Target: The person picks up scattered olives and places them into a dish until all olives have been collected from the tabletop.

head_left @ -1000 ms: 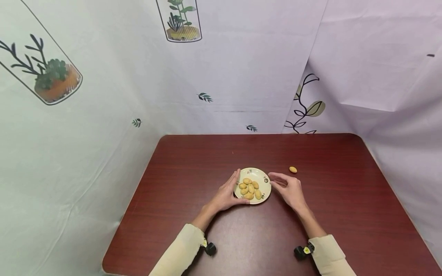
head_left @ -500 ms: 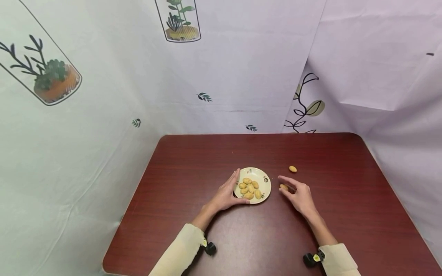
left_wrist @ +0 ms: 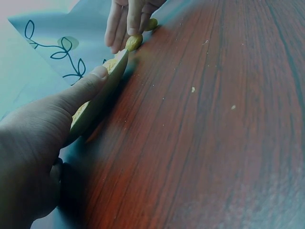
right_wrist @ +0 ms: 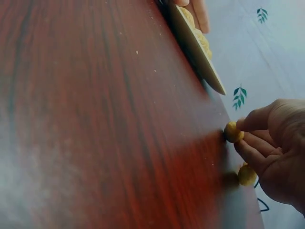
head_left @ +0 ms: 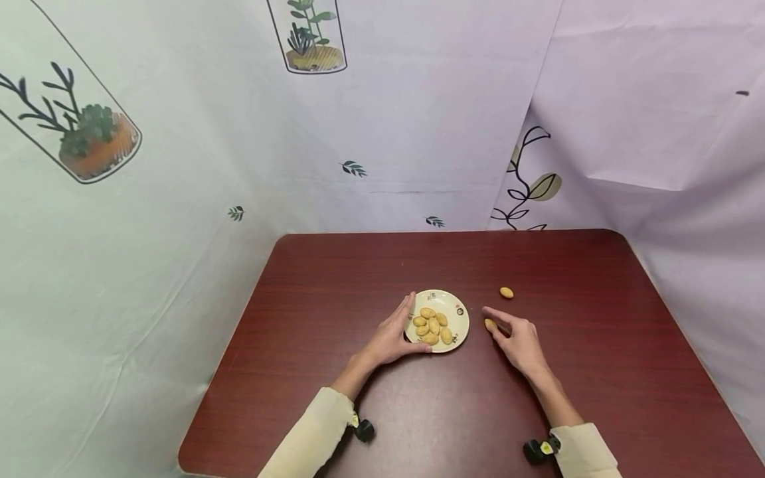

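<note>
My left hand (head_left: 390, 337) holds the left side of a small cream plate (head_left: 459, 326), its thumb on the near rim and its fingers along the far left edge. Several yellow oval, wrinkled, nut-like pieces lie in the plate. On the table to the plate's right, my right hand (head_left: 521, 340) pinches one yellow oval piece (right_wrist: 233, 132) between thumb and fingers. Another yellow oval piece (head_left: 507, 292) lies farther back, beyond the right hand. In the left wrist view, the left thumb (left_wrist: 88, 88) rests over the plate's rim.
A dark red wood-grain table (head_left: 335, 279) carries everything. Tiny pale crumbs (left_wrist: 193, 89) dot its surface. Light cloth (head_left: 412, 133) printed with plants hangs behind the table and at its sides. A black wrist camera (head_left: 364, 430) is strapped to the left wrist.
My right hand has moved right from the plate's edge to the nearer loose yellow oval piece, and its thumb and fingers have closed on it. The left hand and plate have stayed put.
</note>
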The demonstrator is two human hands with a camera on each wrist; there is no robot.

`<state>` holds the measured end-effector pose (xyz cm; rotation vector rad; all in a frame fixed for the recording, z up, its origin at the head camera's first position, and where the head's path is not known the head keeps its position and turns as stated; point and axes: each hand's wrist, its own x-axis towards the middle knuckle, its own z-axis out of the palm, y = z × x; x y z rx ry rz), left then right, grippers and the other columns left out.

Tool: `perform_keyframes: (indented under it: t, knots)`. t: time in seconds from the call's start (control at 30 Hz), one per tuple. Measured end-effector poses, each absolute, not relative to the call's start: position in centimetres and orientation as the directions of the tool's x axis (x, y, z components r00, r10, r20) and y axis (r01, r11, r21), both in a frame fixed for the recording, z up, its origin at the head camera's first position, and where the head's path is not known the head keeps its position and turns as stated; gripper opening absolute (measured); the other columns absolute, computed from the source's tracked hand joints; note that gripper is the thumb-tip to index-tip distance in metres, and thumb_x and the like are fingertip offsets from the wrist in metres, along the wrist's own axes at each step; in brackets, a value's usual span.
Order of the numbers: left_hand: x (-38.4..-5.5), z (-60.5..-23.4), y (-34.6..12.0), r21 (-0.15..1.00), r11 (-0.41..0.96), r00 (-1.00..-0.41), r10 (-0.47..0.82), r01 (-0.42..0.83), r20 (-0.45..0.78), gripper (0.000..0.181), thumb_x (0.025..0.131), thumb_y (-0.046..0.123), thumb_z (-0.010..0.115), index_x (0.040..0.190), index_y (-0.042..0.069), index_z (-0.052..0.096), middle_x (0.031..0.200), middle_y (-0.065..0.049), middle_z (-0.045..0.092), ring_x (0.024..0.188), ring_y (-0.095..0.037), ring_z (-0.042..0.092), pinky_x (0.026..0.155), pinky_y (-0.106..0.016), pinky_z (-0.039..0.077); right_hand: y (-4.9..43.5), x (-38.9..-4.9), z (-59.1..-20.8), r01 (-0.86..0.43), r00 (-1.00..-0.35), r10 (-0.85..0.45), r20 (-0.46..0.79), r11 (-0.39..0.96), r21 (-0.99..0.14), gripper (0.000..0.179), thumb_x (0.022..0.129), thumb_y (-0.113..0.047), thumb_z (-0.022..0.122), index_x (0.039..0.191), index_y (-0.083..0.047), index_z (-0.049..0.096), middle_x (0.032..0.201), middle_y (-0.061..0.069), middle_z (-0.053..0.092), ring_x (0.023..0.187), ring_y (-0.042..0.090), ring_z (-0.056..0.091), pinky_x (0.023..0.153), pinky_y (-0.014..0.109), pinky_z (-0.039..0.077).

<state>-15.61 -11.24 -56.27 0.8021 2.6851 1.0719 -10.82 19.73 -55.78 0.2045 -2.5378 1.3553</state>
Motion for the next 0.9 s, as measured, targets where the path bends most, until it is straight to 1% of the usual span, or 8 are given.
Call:
perform_keyframes:
  t: [0.13,0.27,0.43,0.53,0.63,0.73,0.8,0.9]
  knots:
    - [-15.6,-56.34,-11.26,0.674,0.604,-0.848,0.527,0.425,0.062,0.128,0.082,0.052,0.091,0.172,0.008,0.01,0.176,-0.014,0.016,0.162,-0.025,0.015,0.125,-0.054,0.028,19.69,-10.65,-55.86,-0.232,-0.961,-0.01,0.278,0.583,-0.779,0.035,0.092,0.008,0.076,0.127,0.002,0.076,0.12,0.02,0.076,0.113,0.034,0.072,0.086,0.001,0.042]
    - [-15.66,-56.41,-11.24,0.673,0.608,-0.849,0.525,0.422,0.058,0.128,0.082,0.053,0.091,0.172,0.009,0.009,0.177,-0.014,0.016,0.162,-0.024,0.014,0.125,-0.055,0.028,19.64,-10.57,-55.88,-0.229,-0.963,-0.019,0.268,0.579,-0.782,0.035,0.092,0.01,0.077,0.126,0.003,0.076,0.12,0.021,0.076,0.112,0.034,0.073,0.086,0.0,0.042]
    - [-15.69,-56.39,-11.21,0.672,0.61,-0.849,0.525,0.42,0.055,0.128,0.083,0.053,0.09,0.172,0.009,0.009,0.177,-0.014,0.016,0.162,-0.024,0.014,0.124,-0.056,0.029,19.68,-10.61,-55.81,-0.241,-0.96,-0.022,0.278,0.573,-0.784,0.033,0.09,0.011,0.077,0.122,0.004,0.077,0.116,0.021,0.077,0.108,0.036,0.075,0.085,0.003,0.046]
    - [-15.67,-56.29,-11.2,0.673,0.607,-0.849,0.525,0.422,0.059,0.128,0.082,0.052,0.091,0.172,0.008,0.01,0.176,-0.014,0.017,0.162,-0.025,0.015,0.125,-0.054,0.028,19.74,-10.71,-55.81,-0.239,-0.96,-0.021,0.278,0.575,-0.783,0.033,0.089,0.012,0.078,0.121,0.004,0.078,0.114,0.021,0.078,0.106,0.036,0.075,0.085,0.009,0.052]
    - [-15.67,-56.28,-11.2,0.673,0.606,-0.85,0.523,0.424,0.064,0.128,0.082,0.051,0.092,0.171,0.007,0.011,0.176,-0.014,0.018,0.162,-0.025,0.016,0.125,-0.053,0.028,19.81,-10.77,-55.8,-0.236,-0.962,-0.021,0.274,0.574,-0.784,0.033,0.088,0.013,0.077,0.12,0.004,0.078,0.114,0.02,0.078,0.106,0.036,0.076,0.086,0.021,0.058]
    - [-15.66,-56.33,-11.2,0.673,0.605,-0.85,0.523,0.425,0.067,0.128,0.082,0.05,0.092,0.171,0.007,0.012,0.176,-0.014,0.018,0.162,-0.025,0.016,0.125,-0.052,0.027,19.86,-10.8,-55.68,-0.233,-0.963,-0.02,0.27,0.567,-0.79,0.032,0.089,0.013,0.077,0.12,0.004,0.078,0.115,0.021,0.078,0.105,0.036,0.076,0.085,0.032,0.06]
    - [-15.68,-56.38,-11.22,0.671,0.606,-0.849,0.524,0.428,0.068,0.128,0.081,0.051,0.092,0.171,0.007,0.012,0.176,-0.014,0.018,0.162,-0.025,0.016,0.126,-0.051,0.027,19.87,-10.82,-55.56,-0.232,-0.963,-0.02,0.267,0.559,-0.796,0.033,0.089,0.013,0.077,0.12,0.005,0.078,0.115,0.021,0.078,0.104,0.036,0.076,0.085,0.035,0.06]
    - [-15.69,-56.44,-11.25,0.667,0.608,-0.848,0.525,0.43,0.067,0.129,0.082,0.051,0.092,0.171,0.007,0.011,0.176,-0.014,0.017,0.162,-0.024,0.015,0.126,-0.051,0.027,19.85,-10.95,-55.35,-0.232,-0.964,-0.018,0.266,0.549,-0.803,0.033,0.089,0.013,0.076,0.121,0.005,0.077,0.115,0.02,0.078,0.104,0.036,0.077,0.084,0.033,0.061]
